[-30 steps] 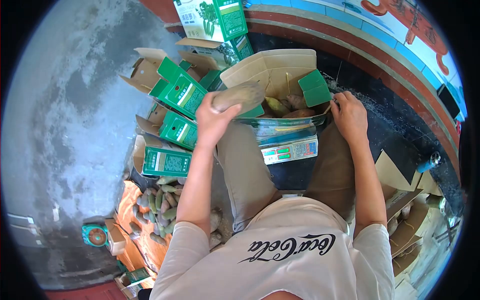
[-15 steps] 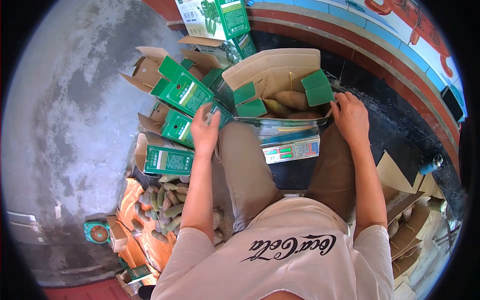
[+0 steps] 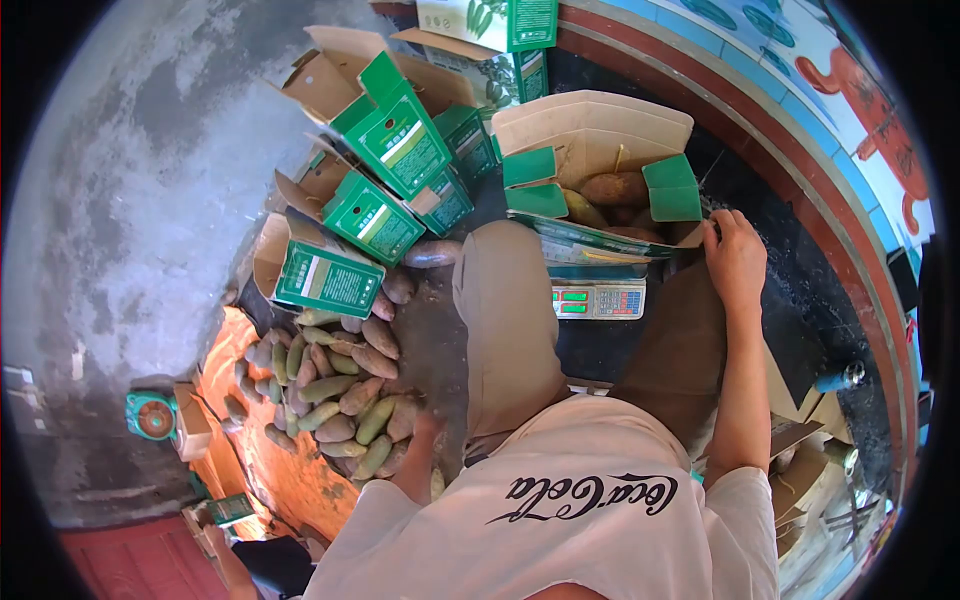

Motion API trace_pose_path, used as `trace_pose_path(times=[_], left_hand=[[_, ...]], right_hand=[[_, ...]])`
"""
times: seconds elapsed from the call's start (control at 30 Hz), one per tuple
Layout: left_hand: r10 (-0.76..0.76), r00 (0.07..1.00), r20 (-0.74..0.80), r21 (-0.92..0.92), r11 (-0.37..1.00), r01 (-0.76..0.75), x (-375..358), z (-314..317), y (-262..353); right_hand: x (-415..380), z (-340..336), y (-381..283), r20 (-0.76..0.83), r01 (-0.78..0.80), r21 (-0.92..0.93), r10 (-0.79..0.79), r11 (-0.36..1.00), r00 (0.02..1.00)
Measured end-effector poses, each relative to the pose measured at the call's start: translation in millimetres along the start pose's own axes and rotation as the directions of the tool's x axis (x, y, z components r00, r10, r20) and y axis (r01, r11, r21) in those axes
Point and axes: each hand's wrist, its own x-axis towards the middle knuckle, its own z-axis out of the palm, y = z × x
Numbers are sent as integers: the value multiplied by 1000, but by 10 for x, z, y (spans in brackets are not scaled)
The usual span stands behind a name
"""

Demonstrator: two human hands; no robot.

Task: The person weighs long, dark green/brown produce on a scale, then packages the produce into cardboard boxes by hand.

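Note:
My left hand (image 3: pixel 428 428) is low beside a heap of long green and reddish-brown root vegetables (image 3: pixel 345 390) on the floor. It is blurred and partly hidden by my arm and shirt, so its fingers cannot be read. At the right corner of an open cardboard box (image 3: pixel 590 120), my right hand (image 3: pixel 737 255) has its fingers bent against the side. Several brown and greenish root vegetables (image 3: pixel 615 190) lie inside that box. The box sits in front of my knees, on or behind a digital scale (image 3: pixel 600 300) with lit green displays.
Several green cartons (image 3: pixel 400 140) stand at the left, some with raised flaps. An orange sheet (image 3: pixel 245 400) lies under part of the heap. A teal round device (image 3: pixel 152 415) stands beyond it. Another person's arm (image 3: pixel 230 570) shows at lower left. A blue bottle (image 3: pixel 840 377) is at right.
My left hand has dropped from the green cartons to the heap of root vegetables. My right hand stays at the box corner. The view has turned toward the left, showing more of the heap.

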Motion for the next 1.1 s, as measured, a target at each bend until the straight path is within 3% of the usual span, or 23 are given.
trace_pose_path(times=[0.1,0.23,0.37,0.5,0.6,0.8,0.9,1.0,1.1], left_hand=[[-104,986,129,-22,994,107,-335,472,-180],[-65,976,209,-108,990,89,-492,903,-247],[104,994,-20,30,994,-103,-283,1859,-467],[-36,964,265,-147,986,78,-184,2022,-273],[65,970,235,-40,998,-57,-152,2082,-208],[-201,946,254,-190,949,252,-272,2115,-101],[-191,945,266,-108,968,226,-408,1835,45],[-119,946,301,-202,962,185,-338,1775,-59],[-161,925,343,-207,948,242,-140,1844,-35]], right_hand=[[11,-7,-14,23,11,-25,-11,1000,1000],[18,9,-39,22,28,-59,-27,998,999],[33,17,-82,48,36,-95,-32,995,998],[43,32,-110,54,41,-125,-34,991,998],[29,53,-99,55,50,-135,-43,990,998],[29,54,-106,69,58,-156,-48,986,996],[31,68,-82,66,65,-160,-55,985,996],[34,72,-88,64,69,-156,-60,985,996],[25,67,-86,60,70,-157,-61,985,996]])
